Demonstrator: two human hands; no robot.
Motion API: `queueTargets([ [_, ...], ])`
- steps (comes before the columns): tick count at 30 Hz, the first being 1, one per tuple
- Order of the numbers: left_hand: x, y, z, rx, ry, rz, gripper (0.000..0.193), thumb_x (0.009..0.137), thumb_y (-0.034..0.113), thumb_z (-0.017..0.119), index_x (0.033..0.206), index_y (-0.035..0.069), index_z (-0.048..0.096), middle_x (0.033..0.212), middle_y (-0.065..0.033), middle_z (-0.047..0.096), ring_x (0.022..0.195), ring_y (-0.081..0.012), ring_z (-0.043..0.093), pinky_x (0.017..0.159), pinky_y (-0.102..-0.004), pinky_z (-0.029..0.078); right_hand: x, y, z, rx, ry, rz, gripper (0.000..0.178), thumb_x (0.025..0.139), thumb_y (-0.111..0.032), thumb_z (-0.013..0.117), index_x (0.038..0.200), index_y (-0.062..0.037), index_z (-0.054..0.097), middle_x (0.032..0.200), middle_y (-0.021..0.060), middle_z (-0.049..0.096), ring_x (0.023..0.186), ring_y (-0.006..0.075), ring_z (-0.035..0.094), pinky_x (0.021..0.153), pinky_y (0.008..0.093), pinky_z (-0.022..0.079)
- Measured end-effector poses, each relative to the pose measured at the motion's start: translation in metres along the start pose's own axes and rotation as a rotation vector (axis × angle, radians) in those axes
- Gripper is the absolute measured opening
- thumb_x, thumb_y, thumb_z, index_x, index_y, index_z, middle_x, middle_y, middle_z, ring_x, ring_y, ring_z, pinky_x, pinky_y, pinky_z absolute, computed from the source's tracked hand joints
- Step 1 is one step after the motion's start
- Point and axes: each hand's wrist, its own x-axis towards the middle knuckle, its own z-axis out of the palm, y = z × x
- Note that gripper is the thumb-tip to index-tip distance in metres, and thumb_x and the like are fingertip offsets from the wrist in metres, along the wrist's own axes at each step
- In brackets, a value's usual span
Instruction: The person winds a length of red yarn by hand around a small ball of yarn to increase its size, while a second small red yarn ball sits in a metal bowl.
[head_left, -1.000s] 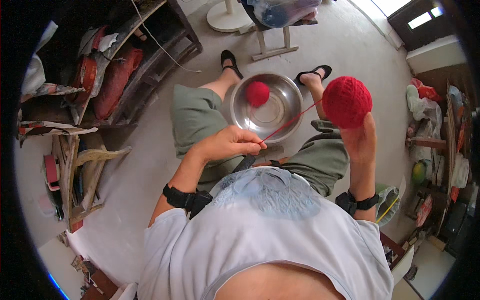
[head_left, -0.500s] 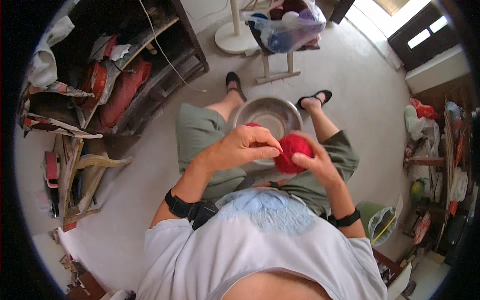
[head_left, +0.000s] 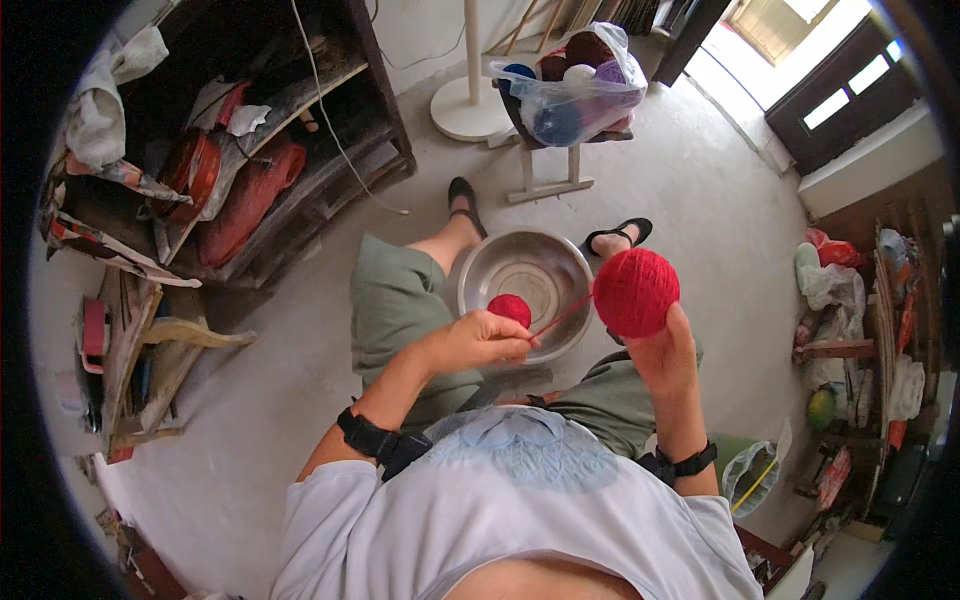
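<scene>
A large red ball of yarn (head_left: 636, 292) rests in my right hand (head_left: 667, 352), whose fingers cup it from below and behind. From it a red yarn strand (head_left: 562, 316) runs taut to my left hand (head_left: 478, 340), closed in a pinch on the yarn. Just beyond my left knuckles shows a smaller red ball of yarn (head_left: 510, 309), partly hidden by that hand; it appears to lie within the steel basin (head_left: 475, 262). The basin stands on the floor between my feet.
Ahead, a small stool (head_left: 573, 165) bears a clear plastic bag (head_left: 590, 105) of coloured yarn balls. Beside it is a white round stand base (head_left: 470, 110). A dark cluttered cabinet (head_left: 380, 150) stands left, a laden shelf (head_left: 845, 350) right. A green bin (head_left: 735, 465) is near my right elbow.
My right hand has lifted the large ball up and to the right, away from my left hand. The strand between them has lengthened. The view has tilted slightly, shifting the basin and stool lower.
</scene>
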Motion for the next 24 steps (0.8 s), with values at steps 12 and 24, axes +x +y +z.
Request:
queueTargets([
  [12,-0.006,0.055,0.003,0.275,-0.044,0.28,0.018,0.089,0.012,0.069,0.102,0.0,0.07,0.093,-0.0053,0.068,0.086,-0.0109,0.061,0.075,-0.0256,0.048,-0.009,0.043,-0.005,-0.896,-0.118,0.185,0.065,0.078,-0.026,0.081,0.132,-0.0034,0.051,0.123,0.0103,0.058,0.113,0.0202,0.057,0.097,0.0335,0.046],
  [24,0.014,0.026,0.009,-0.047,0.102,0.191,0.018,0.096,0.016,0.062,0.103,0.002,0.07,0.089,0.0001,0.068,0.082,-0.0077,0.061,0.074,-0.0235,0.049,-0.026,0.003,-0.016,0.133,-0.251,0.455,0.081,0.082,-0.038,0.076,0.143,-0.002,0.036,0.135,0.0117,0.05,0.125,0.0215,0.05,0.106,0.0385,0.04],
])
